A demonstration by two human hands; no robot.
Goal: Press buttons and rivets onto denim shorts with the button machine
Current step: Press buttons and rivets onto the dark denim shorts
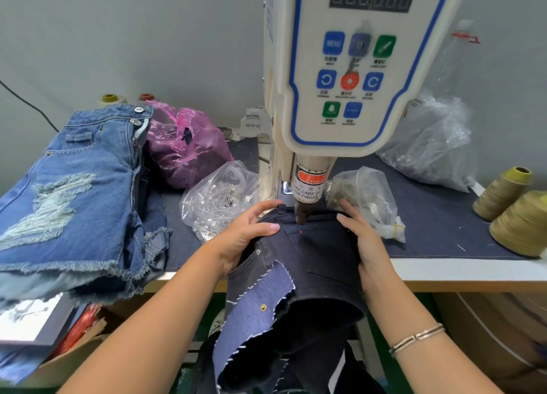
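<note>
The tall cream-and-blue button machine (340, 67) stands at the back of the desk (444, 270), which is covered with a dark blue cloth, and its brown cylindrical press head (302, 213) is down at the fabric. To the left lies a stack of light-blue distressed denim shorts (74, 192); these look finished, with silver buttons at the waistband.

The pair being worked, dark navy denim shorts (313, 254), is draped over the front edge of the desk directly under the press head, with the pocket area spread flat and a small red laser dot (302, 231) on it just in front of the head.

The left hand (245, 236) holds the left side of the shorts, thumb on top and fingers curled round the waistband edge. The right hand (364, 236) lies along the right side with fingers straight, pressing the cloth rather than gripping it. So one grip is clamped on the denim and the other is flat and apart.

To do this step well, I would judge that the cloth should be kept taut and single-layered beneath the head, the marked spot lined up with the dot, and both thumbs kept well clear of the punch, as its warning label urges.

Clear plastic bags of small metal fasteners (219, 195) sit just behind the hands.
</note>
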